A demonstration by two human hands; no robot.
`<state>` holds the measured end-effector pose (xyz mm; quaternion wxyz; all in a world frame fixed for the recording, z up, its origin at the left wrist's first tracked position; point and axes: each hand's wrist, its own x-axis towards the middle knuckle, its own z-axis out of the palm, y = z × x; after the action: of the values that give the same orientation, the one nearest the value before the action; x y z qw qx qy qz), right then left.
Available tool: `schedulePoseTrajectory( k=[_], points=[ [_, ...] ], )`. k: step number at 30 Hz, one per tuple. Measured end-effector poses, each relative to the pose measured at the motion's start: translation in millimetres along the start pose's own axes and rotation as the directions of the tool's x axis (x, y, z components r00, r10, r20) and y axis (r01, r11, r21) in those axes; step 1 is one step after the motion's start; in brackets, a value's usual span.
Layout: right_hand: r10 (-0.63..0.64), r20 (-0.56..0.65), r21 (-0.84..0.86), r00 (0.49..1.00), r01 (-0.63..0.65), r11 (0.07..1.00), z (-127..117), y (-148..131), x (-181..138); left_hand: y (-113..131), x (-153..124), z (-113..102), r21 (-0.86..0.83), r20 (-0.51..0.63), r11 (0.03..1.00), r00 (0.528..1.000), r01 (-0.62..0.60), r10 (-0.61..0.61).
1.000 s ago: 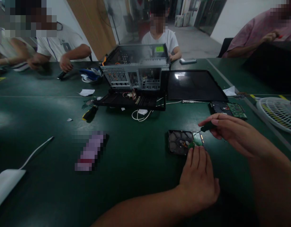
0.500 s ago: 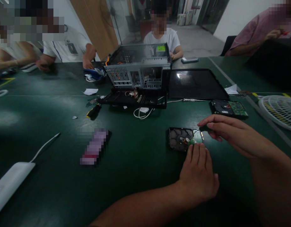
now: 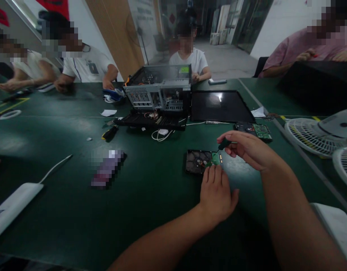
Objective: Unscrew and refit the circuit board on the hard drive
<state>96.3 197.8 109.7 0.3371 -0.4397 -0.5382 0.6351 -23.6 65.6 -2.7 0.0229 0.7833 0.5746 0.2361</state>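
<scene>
A black hard drive (image 3: 198,161) with a small green circuit board lies on the green table (image 3: 151,195) in front of me. My left hand (image 3: 216,194) rests on the drive's near edge, fingers stretched flat against it. My right hand (image 3: 248,149) is closed round the dark handle of a small screwdriver (image 3: 223,144), whose tip points down at the drive's green board.
An open computer case (image 3: 159,91) and its black side panel (image 3: 220,106) stand behind. A second hard drive (image 3: 255,130) lies at the right, white fans (image 3: 317,135) beyond it. A yellow-black screwdriver (image 3: 110,133), a white cable and a white box (image 3: 12,205) are left. Other people sit round the table.
The camera has tilted up and pulled back, so everything sits lower and smaller. Both hands stay at the hard drive, the screwdriver still at its board.
</scene>
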Motion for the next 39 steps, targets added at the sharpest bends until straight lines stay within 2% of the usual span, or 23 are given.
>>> schedulePoseTrajectory(
  k=[9,18,28,39],
  points=[
    [-0.012,-0.134,-0.045,0.991,0.006,0.999,-7,0,7,-6,2,6,-0.064,-0.044,0.998,0.999,-0.011,0.008],
    [0.043,-0.119,-0.069,0.992,-0.051,0.996,-2,-5,8,-6,6,9,-0.087,-0.035,0.996,0.999,0.027,-0.030],
    [-0.017,-0.126,-0.075,0.992,0.007,0.997,6,-4,6,-4,4,3,-0.102,0.012,0.994,0.999,0.039,-0.038],
    [-0.031,-0.124,-0.071,0.992,0.022,0.997,7,-4,5,-5,4,-2,-0.093,-0.027,0.996,0.999,0.016,-0.018]
  ],
)
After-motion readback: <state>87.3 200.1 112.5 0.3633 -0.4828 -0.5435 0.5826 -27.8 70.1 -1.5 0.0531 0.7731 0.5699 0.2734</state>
